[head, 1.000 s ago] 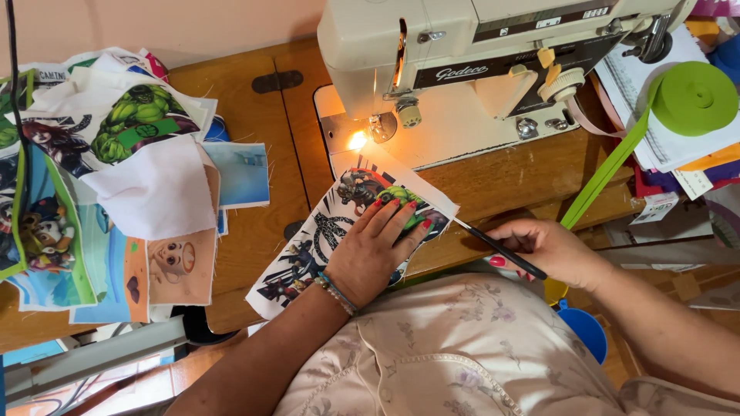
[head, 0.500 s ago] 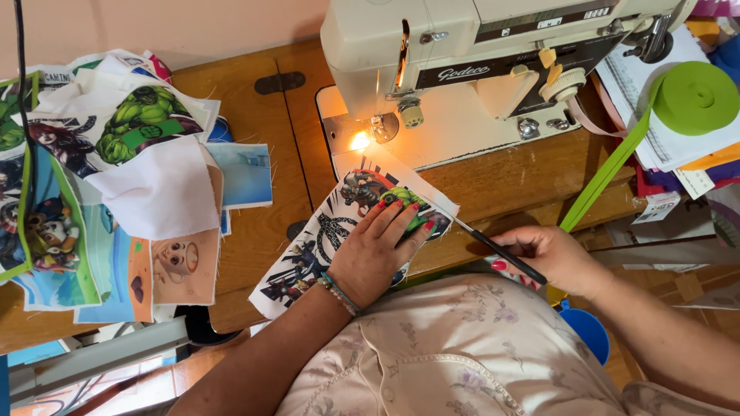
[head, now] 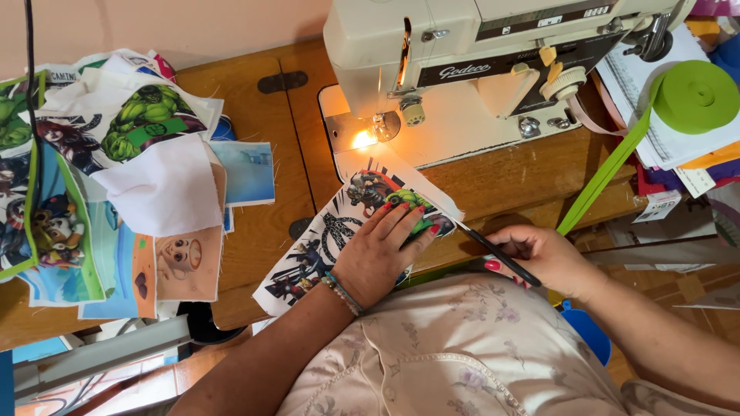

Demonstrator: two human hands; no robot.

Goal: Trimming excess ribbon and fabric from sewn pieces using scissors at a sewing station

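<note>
While the left hand (head: 378, 258) lies flat with its fingers spread on the printed cloth (head: 339, 239), pinning it to the wooden table (head: 254, 254), the right hand (head: 543, 258) is curled shut around a pair of dark scissors (head: 497, 250) whose tip meets the cloth's right edge. The cloth lies slantwise just in front of the sewing machine (head: 462, 69), its upper corner near the lit needle lamp (head: 364, 139) and its lower corner over the table's near edge, above the person's lap.

As I judge it, the step in hand is trimming: the blades sit at the cloth's edge, close beside the left fingertips (head: 432, 229), so a thread or a sliver of the border is probably being snipped. Whether the blades are parted or closed cannot be told from here.

A next move, as I read it, would call for a steady left palm so the cloth does not slide, for the fingertips to stay out of the blades' line, and for a short, controlled cut along the edge rather than into the print.

To the left, well apart, 1 loose pile of other printed pieces (head: 100, 177) covers the table. To the right, a roll of green tape (head: 694, 96) rests on papers, its loose end trailing down toward the right hand.
</note>
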